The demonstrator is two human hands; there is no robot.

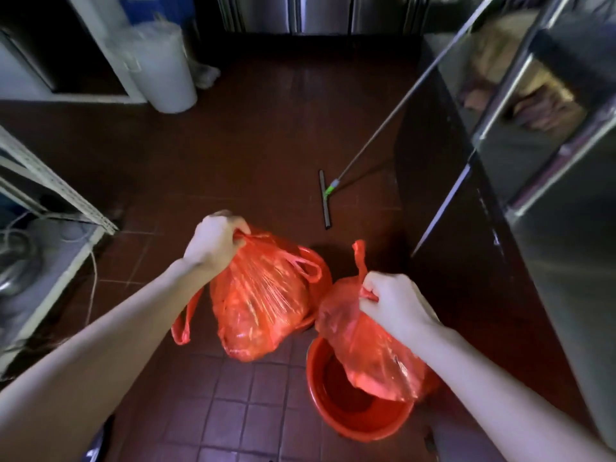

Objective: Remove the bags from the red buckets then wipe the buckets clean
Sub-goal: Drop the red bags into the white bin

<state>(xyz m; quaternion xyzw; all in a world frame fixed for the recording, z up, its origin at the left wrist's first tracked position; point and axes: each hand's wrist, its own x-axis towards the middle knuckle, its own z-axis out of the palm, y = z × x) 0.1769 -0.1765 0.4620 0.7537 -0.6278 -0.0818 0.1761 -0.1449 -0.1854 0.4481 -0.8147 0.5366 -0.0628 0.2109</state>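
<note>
My left hand [213, 243] grips the gathered top of a full red plastic bag [263, 301] that hangs above the tiled floor. My right hand [393, 303] grips the neck of a second red plastic bag [370, 355], which hangs over the open red bucket [336, 418] at the lower right. That bucket's inside looks bare and dark. Behind the left bag, a curved strip of red [325, 278] peeks out on its right side; I cannot tell if it is another bucket's rim.
A floor squeegee [325, 198] with a long metal handle leans against the steel counter [550, 228] on the right. A white bin [166, 68] stands at the back left. A low shelf [50, 261] with cables runs along the left. Brown floor tiles lie between.
</note>
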